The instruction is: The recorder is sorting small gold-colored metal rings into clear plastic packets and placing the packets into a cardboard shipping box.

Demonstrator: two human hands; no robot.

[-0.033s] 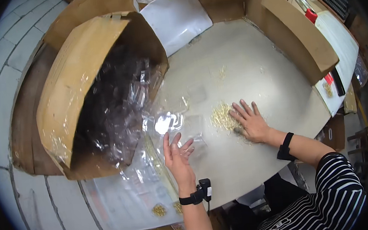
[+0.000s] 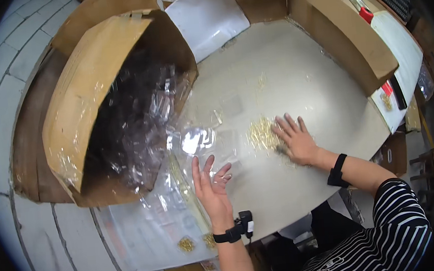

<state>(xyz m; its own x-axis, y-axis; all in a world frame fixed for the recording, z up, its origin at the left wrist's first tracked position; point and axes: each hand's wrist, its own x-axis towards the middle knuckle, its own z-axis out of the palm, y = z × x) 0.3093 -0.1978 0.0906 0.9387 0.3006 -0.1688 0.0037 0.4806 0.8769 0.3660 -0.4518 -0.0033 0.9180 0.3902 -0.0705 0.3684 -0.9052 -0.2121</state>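
Observation:
My right hand (image 2: 298,141) lies palm down on the table with its fingers spread. Its fingertips and thumb touch the right edge of a pile of small, thin gold-coloured pieces (image 2: 259,133), too fine to name exactly. My left hand (image 2: 214,192) is raised near the table's left side, fingers apart and bent a little, and nothing shows in it. Just beyond its fingertips are flat clear plastic bags (image 2: 197,141), spilling from the mouth of a tipped cardboard box (image 2: 94,89). The box is full of more such bags.
Cardboard walls (image 2: 350,31) edge the pale table (image 2: 283,67) at the back and right. A white sheet (image 2: 207,20) leans at the back left. Small gold heaps (image 2: 186,244) lie at the front left. A red-handled tool (image 2: 366,15) rests beyond the right wall.

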